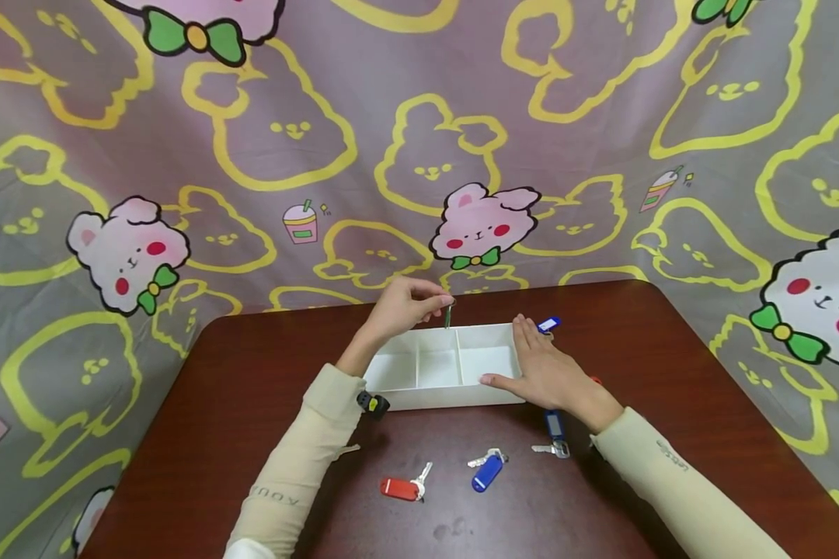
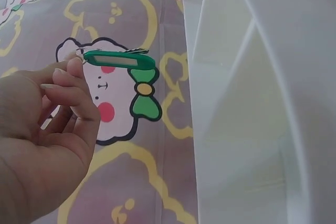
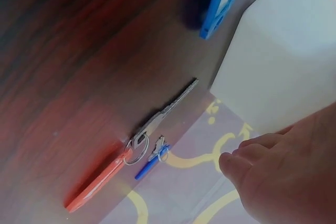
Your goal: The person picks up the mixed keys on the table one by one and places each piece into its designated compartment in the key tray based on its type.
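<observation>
printed cloth (image 1: 363, 167) with cartoon animals, yellow outlines and drink cups hangs around a dark reddish-brown desk (image 1: 266, 365). of the hands, the left hand (image 1: 407, 307) is at eleven o'clock of the white tray (image 1: 433, 398), thumb and fingers pinching the ring of a green-tagged key (image 2: 121, 60), which hangs at the tray's twelve o'clock, by the far rim. the right hand (image 1: 552, 373) is at three o'clock, grasping nothing, its straight fingers laid along the tray's end and its thumb stretched out by the near corner. between the hands the tray shows three compartments, side by side. further out, still clocked from the tray, a blue tag (image 1: 548, 324) lies at two o'clock past the right fingertips, a red-tagged key (image 3: 97, 184) at three, mostly behind the right hand in the head view, a blue-tagged key (image 1: 554, 425) at four, another blue-tagged one (image 1: 488, 473) at five, a second red-tagged one (image 1: 398, 488) at seven, and a key (image 1: 348, 449) partly hidden by the left sleeve (image 1: 290, 466) at eight
</observation>
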### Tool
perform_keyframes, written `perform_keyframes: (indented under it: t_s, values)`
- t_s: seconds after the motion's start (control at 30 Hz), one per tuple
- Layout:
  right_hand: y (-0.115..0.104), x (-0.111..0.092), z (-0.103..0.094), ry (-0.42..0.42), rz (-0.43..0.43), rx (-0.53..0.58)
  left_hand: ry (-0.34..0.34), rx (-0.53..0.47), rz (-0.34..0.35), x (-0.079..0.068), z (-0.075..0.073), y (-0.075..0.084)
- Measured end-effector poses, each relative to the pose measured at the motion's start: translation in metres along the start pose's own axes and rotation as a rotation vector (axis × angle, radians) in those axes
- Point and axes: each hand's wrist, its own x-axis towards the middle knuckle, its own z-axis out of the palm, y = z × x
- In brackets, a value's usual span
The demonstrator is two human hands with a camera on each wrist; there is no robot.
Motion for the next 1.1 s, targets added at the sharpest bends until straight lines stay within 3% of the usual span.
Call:
perform_keyframes:
  t_s: [0.5,1.1]
  values:
    - [0.0,0.0,0.001,-0.009,0.019,0.026,-0.114,0.071,0.082,0.015,0.021,0.016]
    - [0.003,-0.001,0.0,-0.005,0.02,0.037,-0.232,0.168,0.075,0.033,0.036,0.03]
